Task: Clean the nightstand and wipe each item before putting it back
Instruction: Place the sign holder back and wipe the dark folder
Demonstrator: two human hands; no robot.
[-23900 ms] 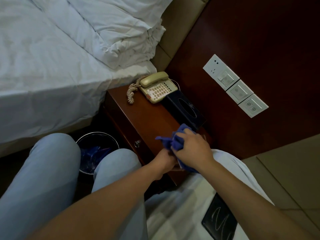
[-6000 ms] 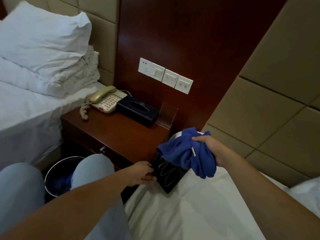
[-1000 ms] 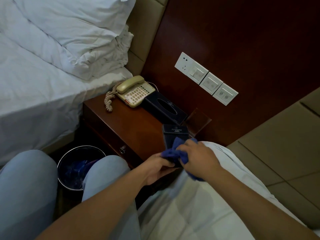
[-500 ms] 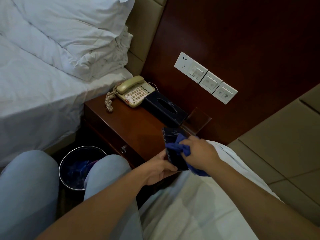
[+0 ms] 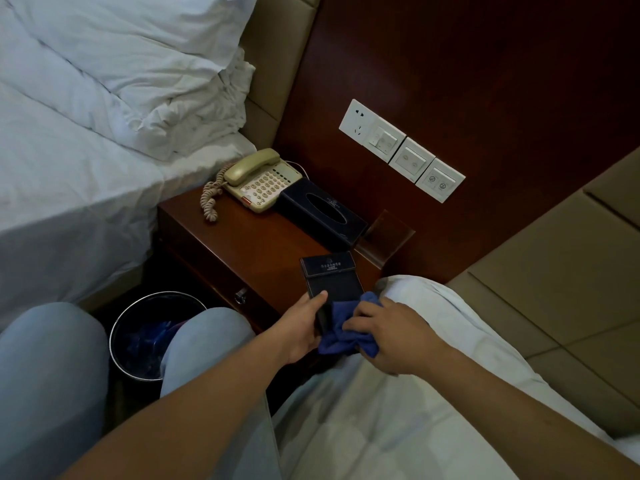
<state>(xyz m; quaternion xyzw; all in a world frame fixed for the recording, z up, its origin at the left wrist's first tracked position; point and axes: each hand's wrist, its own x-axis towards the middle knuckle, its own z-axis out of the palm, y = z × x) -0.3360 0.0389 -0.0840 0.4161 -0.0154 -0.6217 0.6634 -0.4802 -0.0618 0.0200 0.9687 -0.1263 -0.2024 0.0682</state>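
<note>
Nightstand (image 5: pixel 242 244) edge: left hand (image 5: pixel 299 329) grip clasps black case (image 5: pixel 332 282); right hand (image 5: pixel 391 336) clutches blue cloth (image 5: pixel 341 336).

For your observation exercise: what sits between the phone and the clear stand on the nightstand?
In the head view, the dark tissue box lies between the phone and the clear stand.

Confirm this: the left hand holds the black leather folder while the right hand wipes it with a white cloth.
Not quite. The head view shows the cloth is blue, not white. The rest stands: the left hand holds the black leather folder while the right hand wipes it.
</note>
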